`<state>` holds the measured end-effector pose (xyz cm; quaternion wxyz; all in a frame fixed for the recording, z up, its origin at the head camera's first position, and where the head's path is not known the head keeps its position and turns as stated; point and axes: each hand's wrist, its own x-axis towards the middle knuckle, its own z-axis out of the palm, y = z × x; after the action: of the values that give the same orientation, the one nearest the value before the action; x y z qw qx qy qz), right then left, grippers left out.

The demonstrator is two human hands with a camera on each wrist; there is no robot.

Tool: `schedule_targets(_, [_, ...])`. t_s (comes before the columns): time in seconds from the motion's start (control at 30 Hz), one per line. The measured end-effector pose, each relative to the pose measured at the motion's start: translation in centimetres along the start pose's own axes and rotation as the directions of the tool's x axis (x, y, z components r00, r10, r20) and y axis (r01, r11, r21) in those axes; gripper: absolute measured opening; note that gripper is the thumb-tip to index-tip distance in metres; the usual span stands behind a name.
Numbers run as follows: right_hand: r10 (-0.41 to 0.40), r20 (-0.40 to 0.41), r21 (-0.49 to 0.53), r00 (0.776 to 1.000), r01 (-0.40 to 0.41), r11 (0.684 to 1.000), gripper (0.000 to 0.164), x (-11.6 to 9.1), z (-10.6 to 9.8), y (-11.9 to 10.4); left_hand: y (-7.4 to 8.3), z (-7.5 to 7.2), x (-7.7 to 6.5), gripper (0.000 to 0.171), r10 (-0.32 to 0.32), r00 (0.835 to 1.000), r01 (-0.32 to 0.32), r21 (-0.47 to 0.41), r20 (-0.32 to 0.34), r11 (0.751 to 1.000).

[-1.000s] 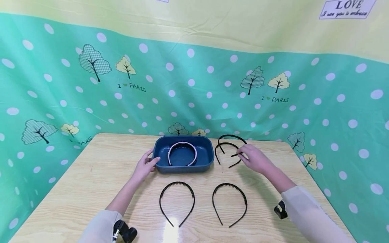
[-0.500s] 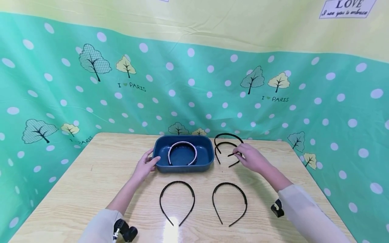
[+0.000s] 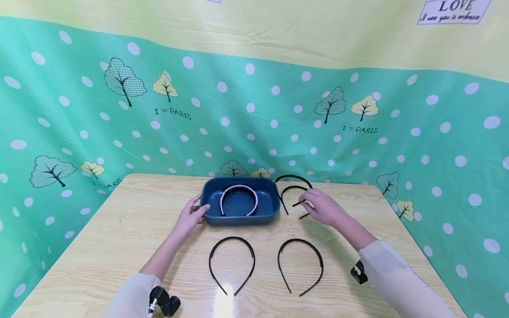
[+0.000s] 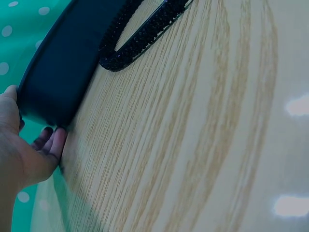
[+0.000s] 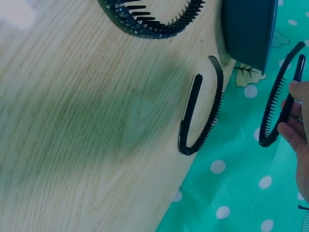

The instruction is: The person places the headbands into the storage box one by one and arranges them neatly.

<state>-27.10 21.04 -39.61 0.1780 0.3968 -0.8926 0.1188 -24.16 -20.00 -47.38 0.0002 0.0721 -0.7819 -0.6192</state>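
My left hand [image 3: 192,217] grips the left end of a blue plastic bin [image 3: 238,221], thumb over the rim and fingers against the outside. Inside the bin lies a white headband [image 3: 239,187] with dark teeth, and something dark shows just beneath it. Pinched by one arm, a black toothed headband [image 5: 265,140] is held up in my right hand [image 3: 323,207], its curve reaching the bin's right rim. Below it, another black headband [image 5: 219,92] rests on the table, partly hidden by my right hand in the head view.
Two black toothed headbands lie side by side in front of the bin, a left one [image 3: 232,239] and a right one [image 3: 298,241]. The wooden table [image 3: 131,229] ends behind the bin at a green dotted cloth [image 3: 250,128].
My right hand has moved left with the black headband, bringing it from over the resting headband to the bin's right edge. My left hand stays on the bin.
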Motion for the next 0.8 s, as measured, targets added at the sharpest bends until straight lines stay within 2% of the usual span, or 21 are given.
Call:
schedule_targets(0.13, [-0.004, -0.006, -0.005, 1.0, 0.003, 1.0, 0.009, 0.21, 0.08, -0.25, -0.1, -0.01, 0.12, 0.063, -0.004, 1.0, 0.004, -0.01, -0.007, 1.0])
schedule_targets(0.43, [-0.006, 0.038, 0.001, 0.999, 0.006, 1.0, 0.008, 0.55, 0.48, -0.63, -0.12, 0.05, 0.2, 0.064, -0.002, 1.0, 0.002, -0.01, -0.006, 1.0])
schedule_targets(0.8, [-0.014, 0.021, 0.015, 1.0, 0.013, 1.0, 0.008, 1.03, 0.86, -0.86, -0.1, 0.08, 0.22, 0.063, -0.013, 1.0, 0.013, -0.008, -0.009, 1.0])
